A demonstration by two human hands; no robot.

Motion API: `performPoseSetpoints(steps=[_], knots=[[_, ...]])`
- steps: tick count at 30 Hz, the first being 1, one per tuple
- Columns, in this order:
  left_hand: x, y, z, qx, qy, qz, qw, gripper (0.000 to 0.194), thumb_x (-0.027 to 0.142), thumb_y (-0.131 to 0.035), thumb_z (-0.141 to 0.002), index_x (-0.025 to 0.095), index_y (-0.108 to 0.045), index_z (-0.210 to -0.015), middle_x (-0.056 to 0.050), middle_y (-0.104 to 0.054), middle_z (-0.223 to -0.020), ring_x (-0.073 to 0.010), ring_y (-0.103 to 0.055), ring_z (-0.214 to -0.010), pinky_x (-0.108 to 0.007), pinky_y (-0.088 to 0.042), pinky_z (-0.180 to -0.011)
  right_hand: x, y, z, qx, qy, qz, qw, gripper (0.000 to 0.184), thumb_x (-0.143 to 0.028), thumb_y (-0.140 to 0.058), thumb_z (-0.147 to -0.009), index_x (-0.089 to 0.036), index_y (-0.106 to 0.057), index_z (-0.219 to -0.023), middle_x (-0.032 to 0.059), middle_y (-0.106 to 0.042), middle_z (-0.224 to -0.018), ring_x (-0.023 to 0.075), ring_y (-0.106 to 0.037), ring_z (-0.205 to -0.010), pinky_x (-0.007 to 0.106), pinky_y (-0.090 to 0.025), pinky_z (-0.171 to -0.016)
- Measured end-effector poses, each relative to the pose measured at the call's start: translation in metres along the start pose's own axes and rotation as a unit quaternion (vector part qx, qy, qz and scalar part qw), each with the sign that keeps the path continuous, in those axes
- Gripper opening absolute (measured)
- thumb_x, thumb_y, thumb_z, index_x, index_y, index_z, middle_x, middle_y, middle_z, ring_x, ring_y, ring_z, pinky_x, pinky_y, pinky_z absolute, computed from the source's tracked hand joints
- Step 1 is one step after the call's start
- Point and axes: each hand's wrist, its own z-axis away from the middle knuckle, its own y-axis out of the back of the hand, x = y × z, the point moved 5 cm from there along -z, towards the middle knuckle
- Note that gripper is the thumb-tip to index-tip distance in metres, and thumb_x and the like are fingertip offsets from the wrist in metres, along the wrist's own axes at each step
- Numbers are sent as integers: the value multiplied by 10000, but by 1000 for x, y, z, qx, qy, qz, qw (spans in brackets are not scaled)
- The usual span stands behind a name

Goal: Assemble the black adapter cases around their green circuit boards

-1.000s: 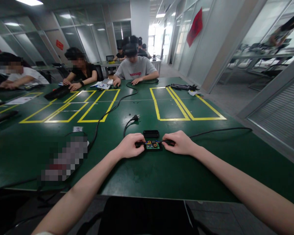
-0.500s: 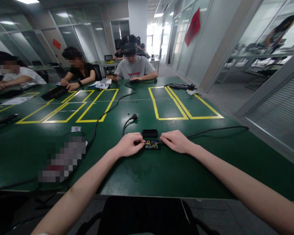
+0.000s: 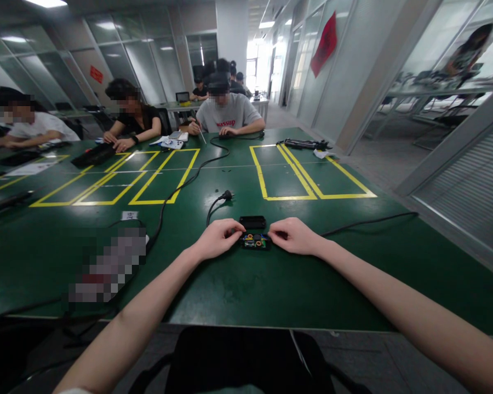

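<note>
Working at both ends of the open electronics case (image 3: 255, 249), twelve o'clock, seems the step: left hand (image 3: 219, 239) at its nine, right hand (image 3: 296, 236) at three, fingers curled, grasp unclear; the next move calls for gentleness

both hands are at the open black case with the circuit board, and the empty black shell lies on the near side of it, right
No, the head view shows the empty black shell on the far side of the open black case.

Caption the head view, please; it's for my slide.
Two bare hands at either end of an open black case with a circuit board inside.
</note>
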Motion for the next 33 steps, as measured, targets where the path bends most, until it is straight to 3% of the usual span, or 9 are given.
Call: performPoseSetpoints(steps=[6,12,13,15,17,20,23,27,33], knots=[[-2,-1,-1,0,10,-1,1000,208,179,-553,-930,154,-740,-1018,-17,-690,-802,-116,-541,-638,-234,-448,-642,-3,1,0,-12,-12,40,999,252,-218,-514,-903,-202,-550,-654,15,-606,-604,137,-507,-542,253,-317,-584],[-9,4,0,33,23,-33,999,221,225,-593,-889,165,-682,-1083,-27,-665,-876,-162,-595,-749,-289,-512,-736,6,3,-2,44,-65,32,996,85,-262,-560,-874,-211,-606,-824,14,-642,-722,162,-566,-622,270,-390,-622],[-9,6,0,43,23,-44,998,246,232,-610,-881,172,-675,-1110,-39,-673,-929,-179,-617,-808,-310,-528,-782,8,4,-2,63,-73,25,995,85,-277,-582,-862,-210,-620,-898,27,-662,-794,178,-592,-674,282,-425,-650],[-11,7,-1,49,20,-67,996,306,246,-632,-877,178,-667,-1173,-78,-686,-1076,-224,-649,-978,-371,-539,-910,13,4,-2,101,-77,22,992,256,-306,-620,-845,-202,-631,-1079,85,-688,-1008,236,-639,-864,344,-496,-767],[-12,6,-2,43,24,-94,994,346,266,-641,-887,172,-674,-1218,-118,-674,-1225,-278,-630,-1158,-445,-504,-1034,16,4,-3,116,-72,31,990,378,-327,-629,-858,-192,-624,-1212,145,-655,-1204,303,-615,-1073,447,-503,-921],[-15,4,-4,30,32,-124,991,317,283,-634,-912,170,-711,-1198,-131,-670,-1314,-317,-592,-1273,-506,-450,-1112,17,0,-4,87,-61,18,994,308,-337,-594,-913,-198,-669,-1177,156,-650,-1251,334,-576,-1168,535,-461,-1015],[-15,2,-4,33,21,-87,995,266,257,-640,-912,165,-738,-1141,-120,-724,-1238,-287,-640,-1205,-467,-480,-1088,16,1,-4,74,-67,-60,993,245,-336,-610,-916,-193,-678,-1103,123,-697,-1107,283,-625,-1035,483,-511,-937],[-16,1,-4,51,55,34,997,292,225,-647,-894,159,-727,-1167,-93,-784,-1071,-221,-722,-965,-350,-575,-872,16,2,-2,89,-127,-199,968,283,-321,-659,-874,-194,-640,-1126,50,-711,-920,197,-649,-798,380,-558,-762],[-20,-2,-3,66,128,218,965,238,262,-663,-874,125,-728,-1057,-89,-794,-931,-189,-754,-808,-306,-599,-783,13,1,-1,107,-152,-314,931,287,-359,-714,-816,-193,-654,-1043,58,-735,-934,183,-690,-802,382,-597,-802]])
